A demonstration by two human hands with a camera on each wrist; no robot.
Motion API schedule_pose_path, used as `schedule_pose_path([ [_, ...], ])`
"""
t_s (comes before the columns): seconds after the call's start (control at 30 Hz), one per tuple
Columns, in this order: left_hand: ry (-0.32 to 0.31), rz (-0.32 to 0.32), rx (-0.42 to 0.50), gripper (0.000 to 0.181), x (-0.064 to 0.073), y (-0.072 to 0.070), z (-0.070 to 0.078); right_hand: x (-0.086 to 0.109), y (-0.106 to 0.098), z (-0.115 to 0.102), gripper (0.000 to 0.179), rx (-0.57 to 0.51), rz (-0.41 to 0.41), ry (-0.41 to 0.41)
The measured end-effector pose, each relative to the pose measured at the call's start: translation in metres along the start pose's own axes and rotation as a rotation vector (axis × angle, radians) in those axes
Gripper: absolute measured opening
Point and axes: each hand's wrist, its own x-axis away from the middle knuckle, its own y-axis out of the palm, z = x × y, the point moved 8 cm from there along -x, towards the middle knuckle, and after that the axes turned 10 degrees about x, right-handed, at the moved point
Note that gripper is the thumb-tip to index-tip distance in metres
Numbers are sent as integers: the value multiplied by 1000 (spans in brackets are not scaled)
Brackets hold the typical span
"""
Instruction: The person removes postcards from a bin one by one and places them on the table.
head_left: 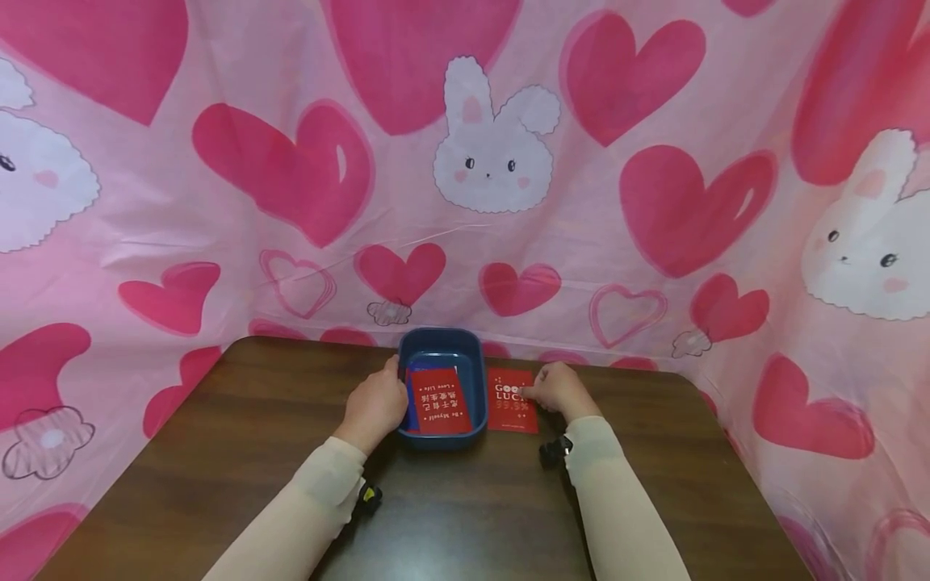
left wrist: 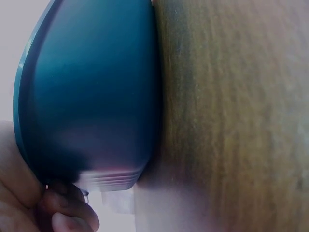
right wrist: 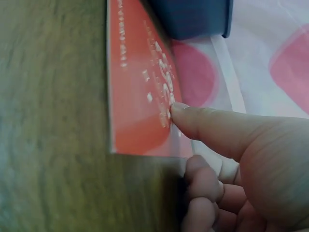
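Brown table (head_left: 450, 516), pink heart-print drape (head_left: 668, 105) behind; second red card (head_left: 438, 399) lies in the blue bin (head_left: 441, 442) over a blue-purple piece (head_left: 412, 411); bin's right wall stands between it and the "GOOD" card (head_left: 512, 418), just right of the bin; left hand (head_left: 376, 401) grips the bin's left rim, fingers curled; right hand (head_left: 563, 390) pinches the "GOOD" card's right edge, thumb on its face, other visible fingers curled.

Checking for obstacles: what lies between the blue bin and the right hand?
In the head view, a red card lies between the blue bin and the right hand, whose thumb touches it.
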Motion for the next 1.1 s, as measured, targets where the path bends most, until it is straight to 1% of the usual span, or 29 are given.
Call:
schedule_pose_path([
  [0.17,18,16,-14,67,0,-2,0,0,-3,-2,37,-55,-20,-28],
  [0.2,6,17,-18,64,7,-7,9,0,-4,-2,36,-67,-20,-37],
  [0.27,4,20,-18,65,9,-7,9,1,-7,-5,36,-88,-18,-64],
  [0.43,-10,15,-8,67,10,-6,8,4,-14,-23,34,-184,-38,-139],
  [0.53,-6,19,-1,66,10,-7,8,7,-21,-44,34,-225,-57,-207],
  [0.67,-11,19,2,66,10,-6,7,10,-31,-75,28,-246,-79,-266],
  [0.73,-12,18,0,67,10,-6,7,11,-34,-91,25,-224,-88,-281],
  [0.8,-8,21,-3,66,11,-6,7,13,-35,-109,26,-186,-109,-297],
  [0.93,8,26,-4,65,13,-8,7,16,-29,-145,31,-118,-188,-338],
  [1.03,14,28,-4,64,13,-8,8,16,-19,-168,34,-114,-261,-345],
  [1.1,18,26,-5,64,12,-8,9,13,-11,-179,36,-109,-293,-333],
])
